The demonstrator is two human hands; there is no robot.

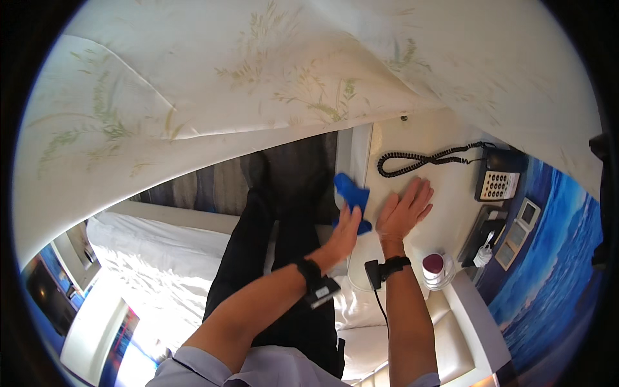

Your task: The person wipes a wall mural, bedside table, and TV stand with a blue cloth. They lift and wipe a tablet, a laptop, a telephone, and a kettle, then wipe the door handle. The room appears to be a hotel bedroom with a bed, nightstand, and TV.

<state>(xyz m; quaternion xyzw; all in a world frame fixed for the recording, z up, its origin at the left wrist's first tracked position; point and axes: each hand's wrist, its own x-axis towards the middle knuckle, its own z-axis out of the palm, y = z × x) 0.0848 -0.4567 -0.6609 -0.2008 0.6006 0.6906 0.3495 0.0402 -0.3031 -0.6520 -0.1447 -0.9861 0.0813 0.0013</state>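
My left hand [346,233] grips a blue cloth [354,191], which hangs beyond its fingers at the edge of a white bedside tabletop [449,208]. Part of the cloth is hidden behind the fingers. To the right, my right hand [405,210] is palm down over the tabletop, thumb apart and holding nothing; whether it touches the surface I cannot tell. Beyond its fingertips lies the coiled black cord [401,164] of a desk telephone [499,176]. Each wrist wears a black strap with a small box.
A red-and-white cup-like object [433,265] with clear wrapping stands near my right forearm. A dark tray [476,237] with small items sits by the wall panel of switches [518,232]. Pale plant-patterned fabric [290,72] spans the top. A bed with white sheets [159,256] is at left.
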